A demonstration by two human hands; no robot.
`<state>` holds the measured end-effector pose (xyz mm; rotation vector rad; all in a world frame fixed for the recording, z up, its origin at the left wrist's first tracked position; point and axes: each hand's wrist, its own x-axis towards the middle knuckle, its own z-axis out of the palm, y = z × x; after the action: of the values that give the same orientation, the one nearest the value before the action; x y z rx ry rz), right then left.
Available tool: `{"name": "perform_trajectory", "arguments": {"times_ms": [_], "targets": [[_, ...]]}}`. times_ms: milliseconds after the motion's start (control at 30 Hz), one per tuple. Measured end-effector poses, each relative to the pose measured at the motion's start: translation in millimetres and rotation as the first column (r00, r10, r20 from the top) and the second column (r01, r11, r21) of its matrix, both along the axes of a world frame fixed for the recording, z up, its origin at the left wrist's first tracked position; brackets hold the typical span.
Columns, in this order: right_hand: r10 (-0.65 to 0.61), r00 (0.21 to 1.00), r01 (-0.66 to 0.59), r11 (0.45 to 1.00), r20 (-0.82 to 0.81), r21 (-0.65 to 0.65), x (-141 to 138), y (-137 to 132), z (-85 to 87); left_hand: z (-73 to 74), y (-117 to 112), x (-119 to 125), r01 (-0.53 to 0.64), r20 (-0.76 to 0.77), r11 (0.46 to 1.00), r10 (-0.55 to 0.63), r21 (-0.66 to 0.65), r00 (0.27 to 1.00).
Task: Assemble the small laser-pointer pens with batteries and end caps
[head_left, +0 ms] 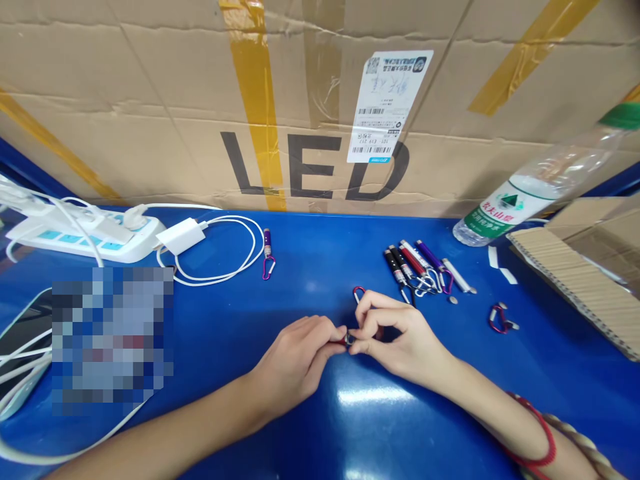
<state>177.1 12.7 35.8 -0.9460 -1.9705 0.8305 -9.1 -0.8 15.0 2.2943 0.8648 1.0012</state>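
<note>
Our left fingers (pixel 331 330) clamp a small red barrel (pixel 341 342), mostly hidden, and our right fingers (pixel 366 347) pinch its metallic end (pixel 350 340) | LED carton (pixel 285 100) behind | blue table (pixel 225 347) under the barrel | water bottle (pixel 517 205) far right | penlights (pixel 414 258) grouped just beyond our right fingers | silvery button cell (pixel 453 300) near them

From the wearer's head, 1 camera looks forward and down, near the fingers (pixel 326 329), across the blue tabletop (pixel 220 340) to the cardboard (pixel 190 67).
</note>
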Motion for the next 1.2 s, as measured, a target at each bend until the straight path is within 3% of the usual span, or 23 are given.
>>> {"name": "perform_trajectory", "arguments": {"times_ms": [167,433,800,1067,1200], "targets": [[-0.042,0.999,0.041,0.998,-0.011,-0.049,-4,-2,-0.4,-0.1,2,0,-0.034,0.002,0.994,0.034,0.106,0.999],[-0.04,0.999,0.038,0.995,-0.02,-0.09,-5,-2,1.6,2.8,0,0,-0.066,0.014,0.991,0.064,0.121,0.998],[-0.056,0.992,0.024,0.963,-0.111,-0.27,-5,2,0.3,3.7,0,0,-0.131,0.093,0.988,0.139,-0.087,0.986],[-0.043,0.998,0.031,0.976,-0.049,-0.214,-2,4,4.1,11.5,1,0,-0.049,0.007,0.999,0.049,-0.021,0.999],[-0.105,0.994,0.103,0.99,-0.021,-0.099,-1,2,0.7,12.3,0,1,-0.077,-0.003,0.996,0.077,-0.052,0.997]]}}
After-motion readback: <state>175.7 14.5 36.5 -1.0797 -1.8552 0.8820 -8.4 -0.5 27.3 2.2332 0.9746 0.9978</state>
